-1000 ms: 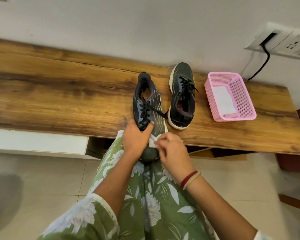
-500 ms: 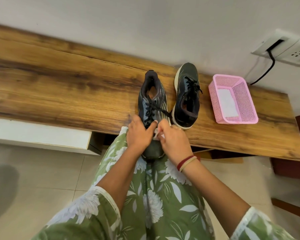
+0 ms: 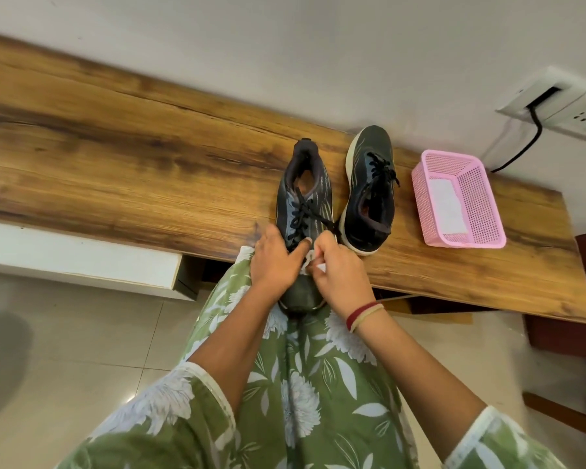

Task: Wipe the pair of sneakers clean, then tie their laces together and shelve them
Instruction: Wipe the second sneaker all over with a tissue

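Left hand (image 3: 274, 262) grips near sneaker (image 3: 303, 201); right hand (image 3: 340, 280) pinches white wipe (image 3: 308, 258) on it.

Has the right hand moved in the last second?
Yes. The right hand, pinching the wipe, slid forward along the held sneaker toward its laces, now level with the heel of the other sneaker.

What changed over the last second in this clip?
The right hand, pinching the white wipe, slid up the near sneaker from toe toward laces. The left hand holds that sneaker as before; the other sneaker and pink basket stayed put.
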`<action>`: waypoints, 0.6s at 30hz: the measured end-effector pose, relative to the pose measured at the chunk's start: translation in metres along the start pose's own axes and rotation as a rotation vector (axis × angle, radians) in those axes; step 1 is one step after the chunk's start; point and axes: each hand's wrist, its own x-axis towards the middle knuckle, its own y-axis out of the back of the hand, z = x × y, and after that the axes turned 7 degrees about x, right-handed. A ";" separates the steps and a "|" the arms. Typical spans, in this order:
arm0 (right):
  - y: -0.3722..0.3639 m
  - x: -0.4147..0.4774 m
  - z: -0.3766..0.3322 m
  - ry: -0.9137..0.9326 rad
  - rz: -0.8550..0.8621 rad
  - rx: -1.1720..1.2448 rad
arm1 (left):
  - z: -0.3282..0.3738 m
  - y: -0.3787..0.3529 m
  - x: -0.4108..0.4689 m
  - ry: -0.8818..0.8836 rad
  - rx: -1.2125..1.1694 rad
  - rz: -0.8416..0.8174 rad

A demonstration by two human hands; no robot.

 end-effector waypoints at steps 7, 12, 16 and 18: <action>0.000 0.011 0.001 -0.035 0.032 -0.029 | -0.002 -0.002 0.002 -0.002 0.014 -0.019; 0.009 0.024 0.006 -0.122 0.094 -0.133 | -0.002 -0.002 0.002 0.004 0.004 -0.008; 0.003 0.012 -0.006 -0.072 -0.076 0.012 | -0.003 -0.002 0.003 -0.007 0.007 -0.015; 0.007 0.010 0.000 -0.079 -0.072 -0.038 | -0.002 -0.002 0.003 -0.005 0.011 -0.015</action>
